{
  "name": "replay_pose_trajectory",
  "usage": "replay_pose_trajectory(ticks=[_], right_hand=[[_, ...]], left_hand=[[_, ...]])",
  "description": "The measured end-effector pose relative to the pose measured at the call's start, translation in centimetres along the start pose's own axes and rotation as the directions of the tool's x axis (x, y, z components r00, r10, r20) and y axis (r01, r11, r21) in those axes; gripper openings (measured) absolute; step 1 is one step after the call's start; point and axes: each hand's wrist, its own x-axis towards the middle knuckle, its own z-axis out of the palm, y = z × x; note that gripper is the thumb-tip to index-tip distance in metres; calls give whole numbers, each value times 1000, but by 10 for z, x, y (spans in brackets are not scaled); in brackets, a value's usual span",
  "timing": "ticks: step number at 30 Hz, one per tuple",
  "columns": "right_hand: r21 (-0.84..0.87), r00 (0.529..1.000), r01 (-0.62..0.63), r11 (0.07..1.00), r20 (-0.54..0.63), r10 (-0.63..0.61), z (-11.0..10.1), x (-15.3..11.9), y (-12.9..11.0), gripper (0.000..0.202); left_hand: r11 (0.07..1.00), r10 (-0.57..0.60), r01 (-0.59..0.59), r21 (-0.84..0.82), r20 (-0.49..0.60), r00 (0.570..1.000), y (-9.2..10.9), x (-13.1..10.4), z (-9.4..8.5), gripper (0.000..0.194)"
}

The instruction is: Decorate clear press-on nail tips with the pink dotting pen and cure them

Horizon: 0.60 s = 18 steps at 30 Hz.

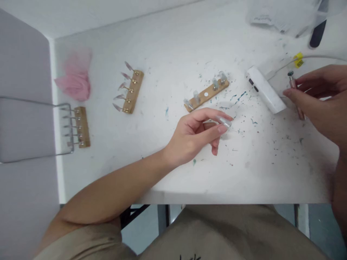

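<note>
One nail tip (pixel 224 122) in left hand (pixel 189 139), slim tool (pixel 292 80) in right hand (pixel 326 103).

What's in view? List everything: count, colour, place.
Nail-shaped tip: 1, clear, in left hand
Slim tool: 1, pinkish and green, in right hand
Bar with four clear tips: 1, tan, beyond left hand
Bar with five gold pegs: 1, tan, left of centre
Wire frame: 1, grey, left edge
Bar near wire frame: 1, tan, far left
Bundle: 1, pink, upper left
Box-shaped device: 1, white, beside right hand
Cable: 1, whitish, from device to right edge
Tag: 1, yellow, on cable
Plastic bag: 1, clear, top right
Flat strip: 1, black, top right
Table: 1, white, across the middle
Specks: many, blue-green, on table
Panel: 1, lilac-grey, left edge
Shirt: 1, brown, bottom
Hands: 2, bare, left at centre, right at right edge
</note>
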Motion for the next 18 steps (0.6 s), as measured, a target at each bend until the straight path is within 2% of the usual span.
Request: replay_pose_trajectory(ticks=[4, 7, 12, 18], right_hand=[[-15, 998, -60, 998, 12, 60, 1, 4, -6, 59], [-25, 995, -95, 995, 38, 96, 1, 7, -13, 53], [-42, 995, -82, 996, 47, 84, -2, 9, -18, 51], [-60, 998, -48, 997, 32, 50, -1, 10, -11, 54]], left_hand=[[999, 24, -24, -27, 16, 1000, 1, -1, 1, 11], [1000, -9, 9, -10, 6, 1000, -1, -1, -1, 18], [1000, -16, 16, 21, -20, 1000, -4, -3, -5, 27], [1000, 0, 0, -10, -8, 1000, -2, -3, -2, 17]])
